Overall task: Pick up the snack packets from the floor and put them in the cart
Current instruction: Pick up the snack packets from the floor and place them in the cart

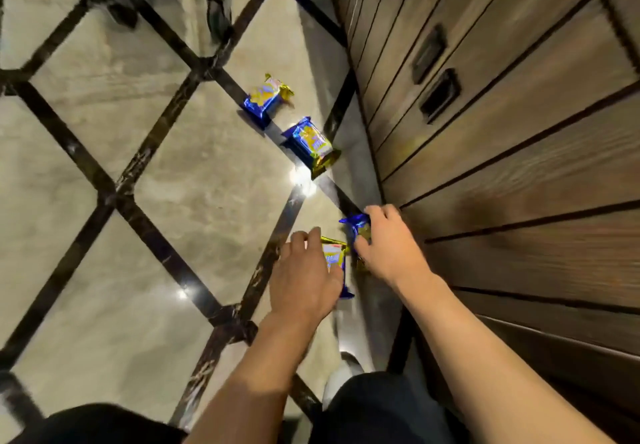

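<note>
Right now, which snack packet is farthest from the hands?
The farthest packet, lying alone up the floor with its gold end pointing away; another free packet lies closer.

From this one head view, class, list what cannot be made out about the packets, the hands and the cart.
1. Cart: not in view anywhere.
2. Packet under the left hand: mostly covered by the hand; only its right edge shows.
3. Packet in the right hand: fingers cover all but a blue end.
4. Printing on the two far packets: too small and blurred.
</note>
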Tool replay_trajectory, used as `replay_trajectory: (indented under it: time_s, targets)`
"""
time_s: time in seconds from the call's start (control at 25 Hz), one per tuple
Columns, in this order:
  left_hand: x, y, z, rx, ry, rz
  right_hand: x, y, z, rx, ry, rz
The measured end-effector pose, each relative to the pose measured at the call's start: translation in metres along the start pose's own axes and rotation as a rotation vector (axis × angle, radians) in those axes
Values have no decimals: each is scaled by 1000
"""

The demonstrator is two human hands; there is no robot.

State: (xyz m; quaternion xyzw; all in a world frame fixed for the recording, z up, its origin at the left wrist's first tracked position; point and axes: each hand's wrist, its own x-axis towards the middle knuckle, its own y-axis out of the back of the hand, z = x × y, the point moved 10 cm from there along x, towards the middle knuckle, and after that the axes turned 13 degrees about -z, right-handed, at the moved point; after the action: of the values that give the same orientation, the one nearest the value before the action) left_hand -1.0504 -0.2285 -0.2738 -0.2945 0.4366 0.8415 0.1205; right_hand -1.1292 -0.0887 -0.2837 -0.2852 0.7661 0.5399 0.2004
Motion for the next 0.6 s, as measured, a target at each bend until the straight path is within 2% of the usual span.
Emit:
replay_trajectory:
  time_s: [0.12, 0.32, 0.48, 0.6]
  targets:
    - [49, -56, -16, 7, -20, -41, 54, -57, 33, -5, -59, -61]
    - [101, -143, -43, 1, 31, -133, 95, -105, 80, -288, -200, -86]
    - [118, -184, -51, -110, 111, -137, 115, -123, 98, -144, -208, -55]
    - [124, -189, -51, -131, 113, -50, 127, -127, 103, -63, -207, -8]
